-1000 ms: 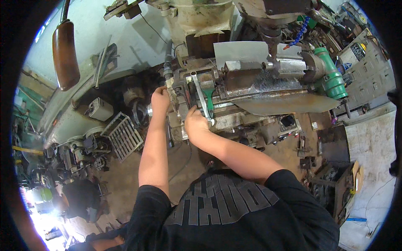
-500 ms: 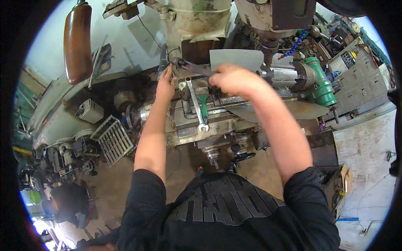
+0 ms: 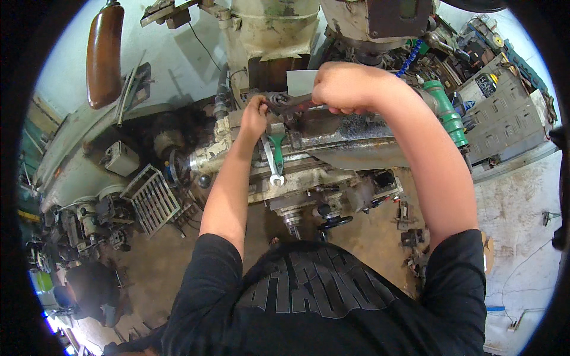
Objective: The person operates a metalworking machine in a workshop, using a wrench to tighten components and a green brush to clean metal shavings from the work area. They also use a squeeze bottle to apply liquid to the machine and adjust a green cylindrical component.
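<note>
My right hand (image 3: 344,88) is closed around the handle of a dark wrench (image 3: 297,107) with reddish marks, held over the milling machine table (image 3: 261,196). The wrench's head end points left, toward my left hand (image 3: 255,115). That hand's fingers are bent together in a pinch beside this end; what lies between them is too small to tell. Just below my left hand, a silver spanner (image 3: 270,155) rests on the table, its open jaw toward me. Next to it lies a brush with a green handle (image 3: 277,148). A grey vise-like block (image 3: 350,129) sits under my right forearm.
The machine's column (image 3: 273,29) and its head (image 3: 392,24) rise behind the table. A green cylindrical fixture (image 3: 446,110) stands at the right, by grey drawers (image 3: 504,121). A handwheel (image 3: 335,223) juts out in front. A metal rack (image 3: 151,202) leans at the left.
My right hand has moved up and right with the wrench. My left hand has shifted right, its fingers now bent in beside the wrench's head end. The view has shifted a little.
</note>
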Demonstrator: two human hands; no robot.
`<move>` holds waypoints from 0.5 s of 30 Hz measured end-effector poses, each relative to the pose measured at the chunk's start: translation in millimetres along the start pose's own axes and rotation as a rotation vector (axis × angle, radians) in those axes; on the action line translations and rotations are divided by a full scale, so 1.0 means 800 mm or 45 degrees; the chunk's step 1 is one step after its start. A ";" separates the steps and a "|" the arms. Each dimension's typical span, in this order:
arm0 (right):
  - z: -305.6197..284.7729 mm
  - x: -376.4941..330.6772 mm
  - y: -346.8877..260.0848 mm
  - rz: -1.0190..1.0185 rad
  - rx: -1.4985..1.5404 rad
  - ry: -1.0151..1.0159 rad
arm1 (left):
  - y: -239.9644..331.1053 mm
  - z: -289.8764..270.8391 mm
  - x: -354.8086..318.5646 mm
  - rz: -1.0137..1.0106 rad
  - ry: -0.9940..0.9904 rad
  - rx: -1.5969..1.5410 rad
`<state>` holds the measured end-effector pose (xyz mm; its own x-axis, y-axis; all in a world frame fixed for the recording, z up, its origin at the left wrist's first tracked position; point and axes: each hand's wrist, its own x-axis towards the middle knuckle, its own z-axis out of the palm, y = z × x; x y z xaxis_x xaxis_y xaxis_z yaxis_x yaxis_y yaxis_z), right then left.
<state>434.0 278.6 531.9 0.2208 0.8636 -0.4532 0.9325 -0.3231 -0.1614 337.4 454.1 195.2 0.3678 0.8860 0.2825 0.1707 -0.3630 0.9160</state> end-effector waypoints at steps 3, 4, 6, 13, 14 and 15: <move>-0.010 0.003 -0.025 -0.031 -0.221 0.009 | -0.016 0.018 0.002 0.046 0.031 0.039; -0.014 0.004 -0.031 -0.029 -0.250 -0.009 | -0.018 0.024 0.005 -0.120 -0.058 -0.181; -0.013 0.009 -0.044 -0.077 -0.374 -0.011 | -0.020 0.032 0.003 -0.118 -0.118 -0.241; 0.014 0.020 -0.041 -0.305 -0.519 0.176 | 0.020 0.020 -0.010 -0.233 -0.258 -0.060; 0.025 0.013 -0.037 -0.375 -0.498 0.243 | 0.027 0.016 -0.012 -0.231 -0.260 0.032; 0.035 0.003 -0.031 -0.345 -0.419 0.239 | 0.033 0.013 -0.014 -0.294 -0.295 -0.052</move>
<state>403.5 278.1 510.0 -0.0237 0.9649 -0.2616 0.9981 0.0377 0.0486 347.5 431.5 213.6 0.5228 0.8525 -0.0023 0.2391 -0.1440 0.9602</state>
